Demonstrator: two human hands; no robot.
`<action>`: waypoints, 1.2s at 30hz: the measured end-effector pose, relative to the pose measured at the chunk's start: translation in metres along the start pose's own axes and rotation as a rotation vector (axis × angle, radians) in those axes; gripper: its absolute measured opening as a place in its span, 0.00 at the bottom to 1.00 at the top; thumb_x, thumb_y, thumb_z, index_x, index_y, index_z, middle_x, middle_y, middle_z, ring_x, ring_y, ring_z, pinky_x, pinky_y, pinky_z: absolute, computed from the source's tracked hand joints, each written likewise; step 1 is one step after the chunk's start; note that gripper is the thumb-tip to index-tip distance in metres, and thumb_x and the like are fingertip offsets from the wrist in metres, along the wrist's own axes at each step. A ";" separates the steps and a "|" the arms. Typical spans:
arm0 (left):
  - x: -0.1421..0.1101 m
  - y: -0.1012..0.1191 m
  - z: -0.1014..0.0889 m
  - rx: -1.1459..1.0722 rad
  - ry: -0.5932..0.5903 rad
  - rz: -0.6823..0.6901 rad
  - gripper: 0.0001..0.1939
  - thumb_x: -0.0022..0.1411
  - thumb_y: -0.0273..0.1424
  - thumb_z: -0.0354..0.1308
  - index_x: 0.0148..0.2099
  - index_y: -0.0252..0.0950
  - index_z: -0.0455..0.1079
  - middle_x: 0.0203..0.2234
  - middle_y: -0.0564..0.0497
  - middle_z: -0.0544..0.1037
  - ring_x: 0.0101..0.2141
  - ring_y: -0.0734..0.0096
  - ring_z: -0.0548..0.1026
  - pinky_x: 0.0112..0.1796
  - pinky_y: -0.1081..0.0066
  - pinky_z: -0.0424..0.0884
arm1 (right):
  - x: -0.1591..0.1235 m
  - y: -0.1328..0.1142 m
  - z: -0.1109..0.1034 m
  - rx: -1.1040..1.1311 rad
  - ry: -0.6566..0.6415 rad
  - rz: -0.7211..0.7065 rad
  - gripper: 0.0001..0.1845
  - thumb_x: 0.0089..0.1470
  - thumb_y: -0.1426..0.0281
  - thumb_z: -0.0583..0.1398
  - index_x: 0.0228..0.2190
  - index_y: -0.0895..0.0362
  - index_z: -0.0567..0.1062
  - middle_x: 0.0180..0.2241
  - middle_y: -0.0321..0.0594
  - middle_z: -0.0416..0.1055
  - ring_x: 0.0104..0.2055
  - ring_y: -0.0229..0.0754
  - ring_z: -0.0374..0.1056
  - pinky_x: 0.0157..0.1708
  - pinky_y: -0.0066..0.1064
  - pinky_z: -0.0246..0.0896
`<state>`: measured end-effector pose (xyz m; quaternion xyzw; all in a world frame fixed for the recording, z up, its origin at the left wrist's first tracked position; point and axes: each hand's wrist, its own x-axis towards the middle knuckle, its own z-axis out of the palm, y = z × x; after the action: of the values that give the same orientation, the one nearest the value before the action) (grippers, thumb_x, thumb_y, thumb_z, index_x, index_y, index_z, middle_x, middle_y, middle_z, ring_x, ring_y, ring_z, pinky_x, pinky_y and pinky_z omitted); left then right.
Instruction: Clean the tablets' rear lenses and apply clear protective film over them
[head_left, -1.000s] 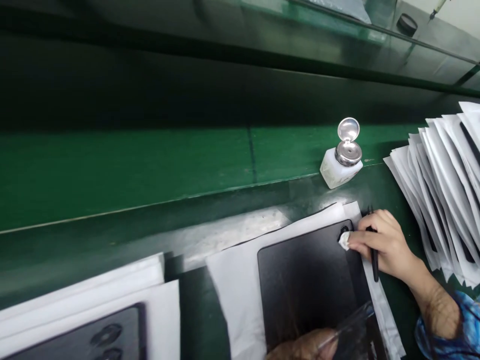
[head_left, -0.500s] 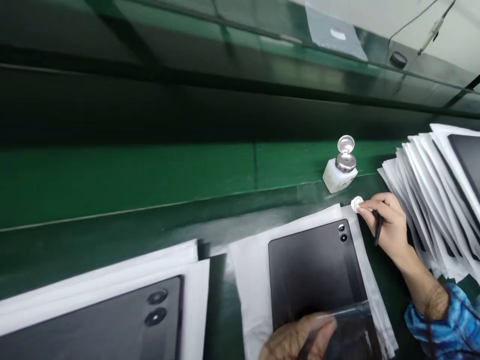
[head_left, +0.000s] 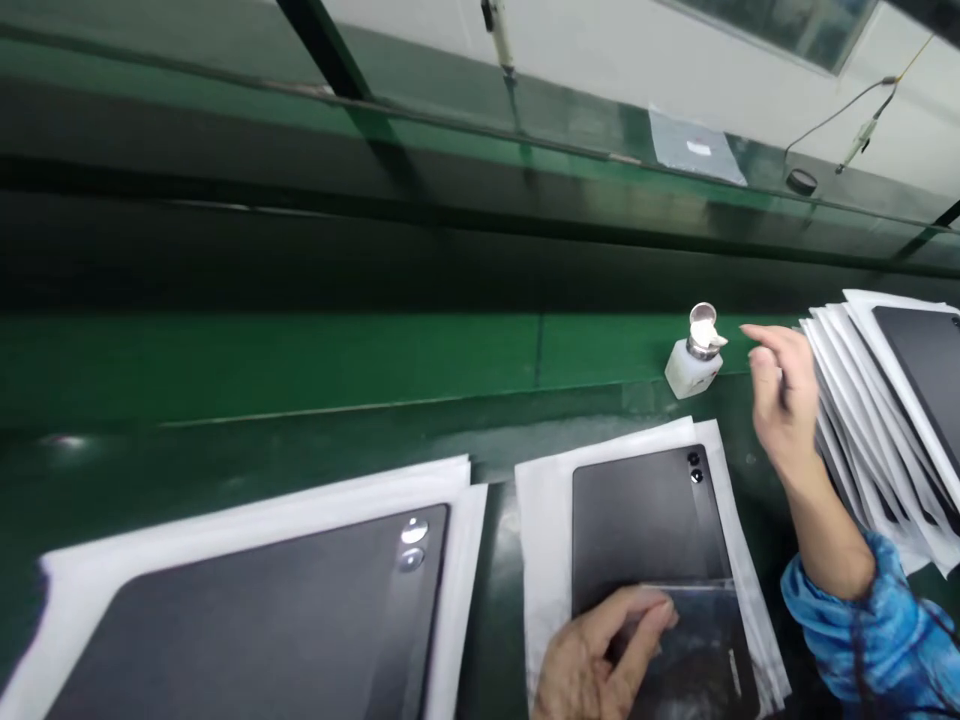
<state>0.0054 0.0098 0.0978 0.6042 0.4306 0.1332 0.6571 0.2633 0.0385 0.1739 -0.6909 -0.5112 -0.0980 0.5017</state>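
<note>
A dark grey tablet (head_left: 645,520) lies back-up on a white sheet (head_left: 544,530), its two camera lenses (head_left: 694,467) at the far right corner. My left hand (head_left: 600,655) rests on the tablet's near end, fingers closed on a clear film (head_left: 701,640) that covers that end. My right hand (head_left: 780,395) hovers beyond the tablet's right corner, forefinger and thumb stretched toward a white dispenser bottle (head_left: 686,372). A small white wipe (head_left: 709,338) sits on the bottle's metal top, just clear of my fingertips.
A second dark tablet (head_left: 285,620) lies on white sheets at the near left. A fanned stack of tablets in white sleeves (head_left: 877,400) fills the right side. A green conveyor belt (head_left: 300,360) runs behind, with a shelf above it.
My right hand lifted the white wipe off the camera lenses, carried it to the bottle and let go of it there. The view tilted up and left.
</note>
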 end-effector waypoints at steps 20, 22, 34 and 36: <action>-0.009 0.022 -0.001 -0.052 -0.042 0.012 0.08 0.62 0.39 0.61 0.35 0.44 0.80 0.29 0.58 0.82 0.30 0.77 0.79 0.35 0.83 0.71 | -0.092 -0.012 -0.051 0.961 -0.728 0.597 0.10 0.50 0.78 0.72 0.29 0.56 0.76 0.33 0.39 0.77 0.33 0.36 0.74 0.33 0.25 0.71; -0.008 0.018 -0.003 -0.013 -0.051 0.036 0.07 0.64 0.38 0.61 0.35 0.45 0.80 0.29 0.59 0.82 0.31 0.79 0.79 0.35 0.85 0.70 | -0.092 -0.012 -0.052 0.908 -0.729 0.604 0.11 0.49 0.78 0.72 0.28 0.56 0.76 0.32 0.39 0.78 0.33 0.37 0.75 0.33 0.25 0.71; -0.009 0.018 -0.003 0.039 -0.012 0.148 0.06 0.65 0.33 0.62 0.37 0.49 0.79 0.29 0.65 0.82 0.30 0.83 0.78 0.35 0.87 0.69 | -0.089 -0.017 -0.052 0.822 -0.782 0.590 0.10 0.50 0.76 0.71 0.27 0.56 0.75 0.29 0.39 0.78 0.32 0.39 0.77 0.30 0.25 0.71; -0.008 0.016 -0.003 0.041 0.011 0.206 0.06 0.65 0.31 0.62 0.38 0.49 0.78 0.30 0.66 0.82 0.30 0.84 0.79 0.36 0.89 0.69 | -0.089 -0.017 -0.052 0.814 -0.781 0.583 0.10 0.50 0.77 0.71 0.27 0.56 0.75 0.29 0.39 0.78 0.32 0.39 0.77 0.30 0.25 0.71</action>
<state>0.0043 0.0103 0.1161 0.6579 0.3723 0.1943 0.6251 0.2280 -0.0573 0.1512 -0.5403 -0.4439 0.5040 0.5070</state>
